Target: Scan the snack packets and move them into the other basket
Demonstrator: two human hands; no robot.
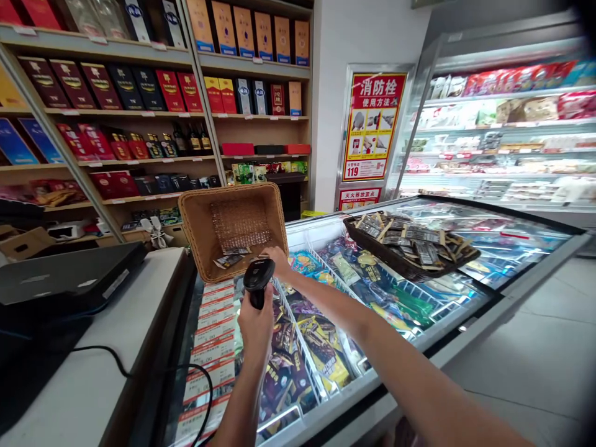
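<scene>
My left hand (257,320) is wrapped around the handle of a black handheld barcode scanner (259,276), held upright over the freezer with its head towards the basket. Beyond it, a brown wicker basket (195,233) is tilted with its opening facing me. A few small dark packets (233,256) lie at the bottom of its inside. My right hand (278,261) reaches across to the basket's lower right rim. Its fingers look bent and closed, partly covered by the scanner, so whatever they grip is hidden.
Under my arms is a glass-topped chest freezer (447,347) with wrapped ice creams in wire sections. A dark tray (414,270) of packets rests on it at right. Price labels (212,347) line the left side. A black cable (207,379) loops beside the white counter (107,366).
</scene>
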